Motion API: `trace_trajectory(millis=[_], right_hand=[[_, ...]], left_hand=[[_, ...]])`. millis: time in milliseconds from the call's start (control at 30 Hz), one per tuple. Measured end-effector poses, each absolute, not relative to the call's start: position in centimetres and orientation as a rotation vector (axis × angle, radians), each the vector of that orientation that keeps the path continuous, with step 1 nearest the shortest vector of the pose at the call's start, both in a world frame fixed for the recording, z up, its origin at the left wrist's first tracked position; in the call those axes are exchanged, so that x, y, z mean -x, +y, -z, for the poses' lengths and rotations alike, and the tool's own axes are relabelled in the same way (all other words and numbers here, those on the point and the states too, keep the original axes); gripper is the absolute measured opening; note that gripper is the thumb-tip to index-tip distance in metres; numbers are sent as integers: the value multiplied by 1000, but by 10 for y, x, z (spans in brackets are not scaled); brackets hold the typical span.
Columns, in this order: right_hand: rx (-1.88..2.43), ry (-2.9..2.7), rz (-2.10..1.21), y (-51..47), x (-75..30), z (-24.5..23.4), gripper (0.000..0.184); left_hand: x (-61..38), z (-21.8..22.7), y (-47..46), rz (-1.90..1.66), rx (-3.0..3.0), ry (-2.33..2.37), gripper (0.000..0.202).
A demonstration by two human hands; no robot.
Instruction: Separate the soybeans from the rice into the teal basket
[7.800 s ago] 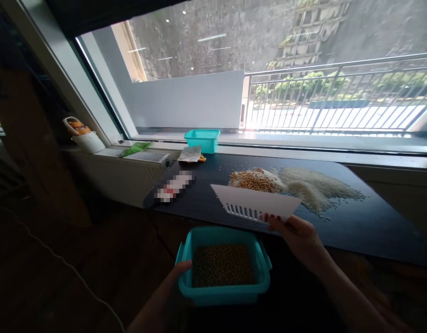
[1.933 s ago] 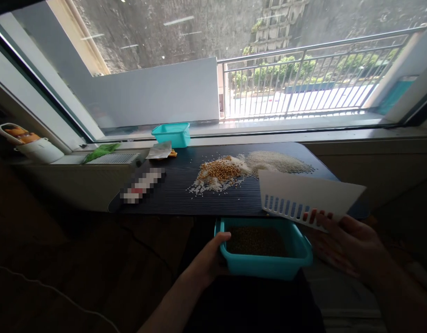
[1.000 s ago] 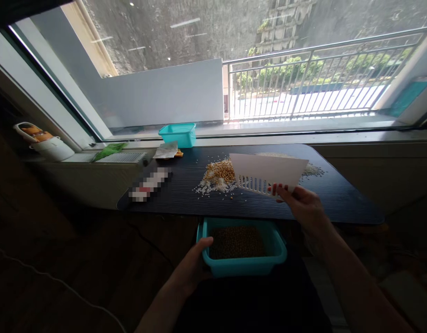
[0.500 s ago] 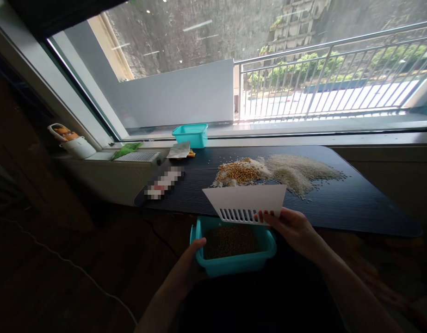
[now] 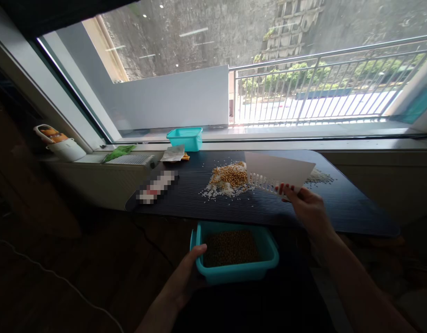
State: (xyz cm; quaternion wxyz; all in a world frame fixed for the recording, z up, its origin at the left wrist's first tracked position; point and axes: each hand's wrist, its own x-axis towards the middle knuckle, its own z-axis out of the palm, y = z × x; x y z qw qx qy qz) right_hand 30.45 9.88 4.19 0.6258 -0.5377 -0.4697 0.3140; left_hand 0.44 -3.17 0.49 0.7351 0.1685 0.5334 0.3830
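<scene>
my right grip point(image 5: 308, 203) pinched the scraper point(image 5: 281, 170); my left grip point(image 5: 189, 268) held the tub point(image 5: 239, 275) by one side, so its beans point(image 5: 230, 248) could spill.

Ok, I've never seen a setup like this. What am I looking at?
No machine here, just a person's bare hands, viewed forward and down from a camera worn on the head. The left hand grips a turquoise tub of brownish, bean-like grains, just below the near edge of the dark table. The right hand holds a white slotted scraper. On the tabletop lie golden bean-like grains mixed with white rice, and, toward the left, an item blurred out by pixels.
</scene>
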Motion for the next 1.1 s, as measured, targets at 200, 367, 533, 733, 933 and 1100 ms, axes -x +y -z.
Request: trace_trajectory(millis=[200, 367, 533, 733, 933, 1100], right_hand=[[1250, -1045, -768, 100, -302, -40, 53], [1223, -1069, -855, 93, -303, -43, 53], [1204, -1075, -860, 97, -301, -48, 54], [1221, -1122, -930, 94, -299, -50, 52], [1221, -1031, -973, 83, -305, -51, 50], [1244, -1018, -953, 83, -306, -49, 53]], left_hand=[[-7, -3, -30, -824, -376, 1120, 75], [-7, -1, -30, -811, -376, 1142, 77], [-12, -4, -30, -823, -377, 1136, 75], [-16, -8, -30, -814, -388, 1143, 69], [-17, -8, -28, -805, -404, 1117, 66], [-18, -8, -29, -801, -405, 1112, 66]])
